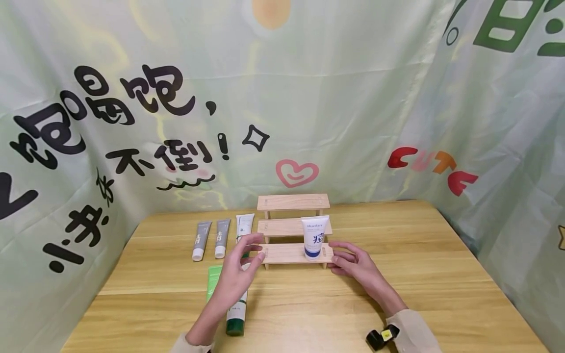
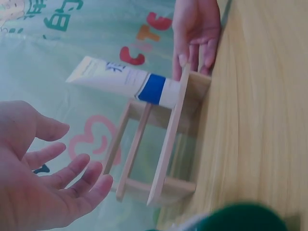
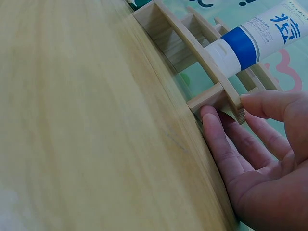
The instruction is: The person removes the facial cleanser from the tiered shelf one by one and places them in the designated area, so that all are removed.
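Observation:
A three-step wooden display stand [image 1: 282, 253] is on the table. Upright on its lowest step, toward the right end, is a white squeeze tube [image 1: 314, 235] with a blue band, cap down. My right hand [image 1: 359, 267] holds the stand's right end; in the right wrist view its thumb [image 3: 269, 103] touches the board's end and a finger meets the leg below. Near the left end hovers my left hand [image 1: 238, 272], fingers spread and relaxed. The left wrist view shows that hand [image 2: 43, 178] holding nothing, apart from the stand.
Left of the stand lie two grey tubes [image 1: 201, 240] and a white tube [image 1: 244, 224], partly behind my left hand. Nearer are a green tube [image 1: 214, 277] and a white tube with a dark green cap [image 1: 235, 326]. A printed curtain [image 1: 353, 122] hangs behind the table [image 1: 441, 294].

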Demonstrator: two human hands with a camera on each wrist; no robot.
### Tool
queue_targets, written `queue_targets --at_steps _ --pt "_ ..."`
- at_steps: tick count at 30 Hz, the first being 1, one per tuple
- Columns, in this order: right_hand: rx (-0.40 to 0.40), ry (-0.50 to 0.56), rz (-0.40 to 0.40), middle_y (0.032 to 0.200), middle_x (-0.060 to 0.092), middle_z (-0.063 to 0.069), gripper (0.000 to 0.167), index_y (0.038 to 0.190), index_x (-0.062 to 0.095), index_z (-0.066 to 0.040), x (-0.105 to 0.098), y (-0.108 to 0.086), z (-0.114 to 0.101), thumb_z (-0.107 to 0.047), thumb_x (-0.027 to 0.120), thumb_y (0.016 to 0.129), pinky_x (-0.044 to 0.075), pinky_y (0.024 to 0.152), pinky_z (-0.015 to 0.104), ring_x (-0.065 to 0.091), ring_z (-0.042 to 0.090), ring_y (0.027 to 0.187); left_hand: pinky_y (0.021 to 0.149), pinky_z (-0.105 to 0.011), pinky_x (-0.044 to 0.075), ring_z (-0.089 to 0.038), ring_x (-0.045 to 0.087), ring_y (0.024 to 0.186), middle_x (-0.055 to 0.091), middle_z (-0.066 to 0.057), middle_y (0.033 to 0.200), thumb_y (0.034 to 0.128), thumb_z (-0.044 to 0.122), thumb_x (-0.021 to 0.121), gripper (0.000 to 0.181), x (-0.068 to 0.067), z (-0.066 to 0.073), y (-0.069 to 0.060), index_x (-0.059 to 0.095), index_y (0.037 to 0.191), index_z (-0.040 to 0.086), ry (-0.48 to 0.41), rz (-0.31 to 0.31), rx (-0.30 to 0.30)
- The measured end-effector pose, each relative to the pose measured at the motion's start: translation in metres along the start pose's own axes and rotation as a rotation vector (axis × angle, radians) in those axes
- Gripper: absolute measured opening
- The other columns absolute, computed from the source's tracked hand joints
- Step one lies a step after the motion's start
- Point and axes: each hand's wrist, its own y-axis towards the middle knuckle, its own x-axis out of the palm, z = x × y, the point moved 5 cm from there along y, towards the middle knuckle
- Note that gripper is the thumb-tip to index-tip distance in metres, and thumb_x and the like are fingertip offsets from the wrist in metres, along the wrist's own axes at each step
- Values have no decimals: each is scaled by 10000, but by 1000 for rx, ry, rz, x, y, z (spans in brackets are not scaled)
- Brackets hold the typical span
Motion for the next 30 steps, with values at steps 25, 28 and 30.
queue_targets --at_steps 25,28,30 --pt "0 0 -2 1375 582 298 537 1486 443 36 0 1 1 -128 651 1019 579 910 379 698 313 1087 975 -375 542 -365 578 1227 590 -219 1332 955 -11 682 398 72 15 21 551 1331 -23 -327 -28 10" --pt "1 0 -1 1377 580 300 536 1486 444 35 0 1 1 -129 651 1020 580 908 378 699 309 1085 995 -373 531 -414 551 1247 584 -223 1327 953 -18 681 392 80 10 24 546 1321 -29 -382 -23 -12" --pt "2 -3 -3 1380 578 301 539 1488 443 34 0 0 1 -132 652 1020 580 908 378 700 307 1086 1001 -361 528 -426 543 1252 585 -222 1316 948 -27 687 388 85 7 25 548 1310 -34 -424 -7 -23"
